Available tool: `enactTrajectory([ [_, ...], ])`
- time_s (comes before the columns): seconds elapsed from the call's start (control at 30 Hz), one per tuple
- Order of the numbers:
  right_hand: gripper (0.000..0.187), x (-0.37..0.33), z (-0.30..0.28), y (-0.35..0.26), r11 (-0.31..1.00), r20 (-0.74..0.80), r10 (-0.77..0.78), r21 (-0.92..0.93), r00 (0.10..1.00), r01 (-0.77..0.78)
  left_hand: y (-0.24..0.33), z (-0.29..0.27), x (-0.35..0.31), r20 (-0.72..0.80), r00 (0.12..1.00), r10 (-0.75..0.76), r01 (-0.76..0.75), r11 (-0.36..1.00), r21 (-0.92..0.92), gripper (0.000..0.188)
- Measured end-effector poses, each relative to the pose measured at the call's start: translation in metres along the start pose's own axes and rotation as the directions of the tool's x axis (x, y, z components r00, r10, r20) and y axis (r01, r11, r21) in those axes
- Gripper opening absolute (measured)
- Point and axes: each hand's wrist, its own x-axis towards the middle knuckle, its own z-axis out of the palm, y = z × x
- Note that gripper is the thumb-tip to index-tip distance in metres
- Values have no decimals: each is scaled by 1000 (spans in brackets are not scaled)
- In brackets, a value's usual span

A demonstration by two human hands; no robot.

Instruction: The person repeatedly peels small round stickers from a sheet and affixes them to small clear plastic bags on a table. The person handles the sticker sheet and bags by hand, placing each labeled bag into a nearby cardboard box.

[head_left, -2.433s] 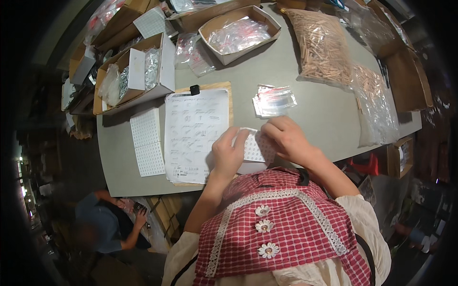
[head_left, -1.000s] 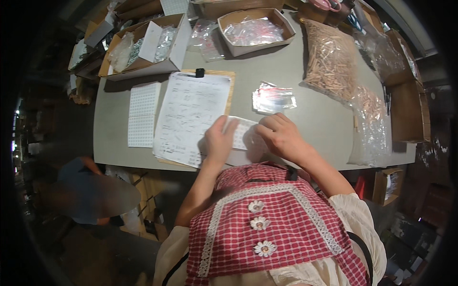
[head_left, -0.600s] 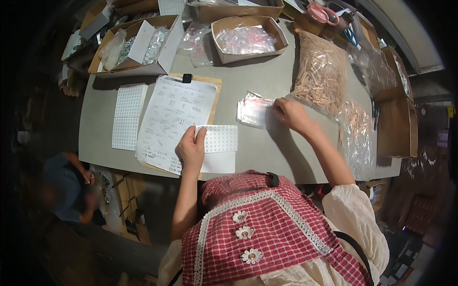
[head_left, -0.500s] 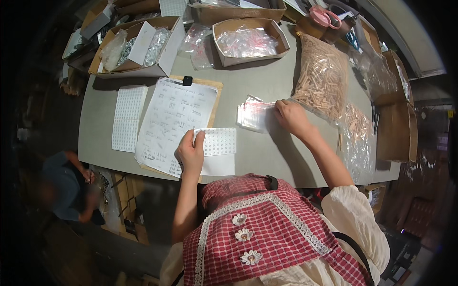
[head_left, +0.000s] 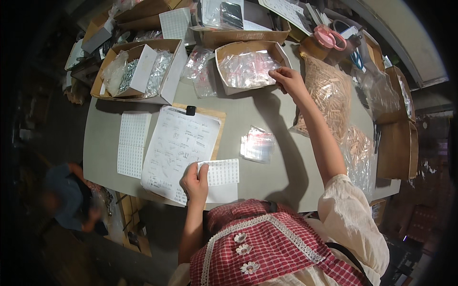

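Right hand [head_left: 287, 80] is hovering, curled, at the right rim of an open cardboard box [head_left: 237, 90] of clear plastic bags [head_left: 245, 66]; whether it is pinching one I cannot tell. Left hand [head_left: 194, 185] is grasping a white grid-printed paper sheet [head_left: 222, 172] by its left edge, near the grey table's [head_left: 234, 126] front, where a light, flat hold is probably sparing it creases.

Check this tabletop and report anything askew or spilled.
The white printed sheets sit askew on the tan wooden clipboard, baring its upper right edge. The flat clear plastic bags with red strips lie on the grey tabletop in an uneven pile, corners jutting out. I see nothing spilled.
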Motion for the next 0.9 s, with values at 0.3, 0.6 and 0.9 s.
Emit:
enactTrajectory([
  [0.3,64,-162,9,58,302,522,-342,-726,781,618,-1,5,1,-21,999,34,-36,995,-94,21],
  [0.6,30,-216,-15,60,787,157,-36,-604,987,125,-4,5,-1,31,999,-19,26,972,-235,20],
  [0.9,23,-206,-1,82,767,198,-220,-570,955,295,2,4,-2,-5,1000,30,-30,964,-266,19],
])
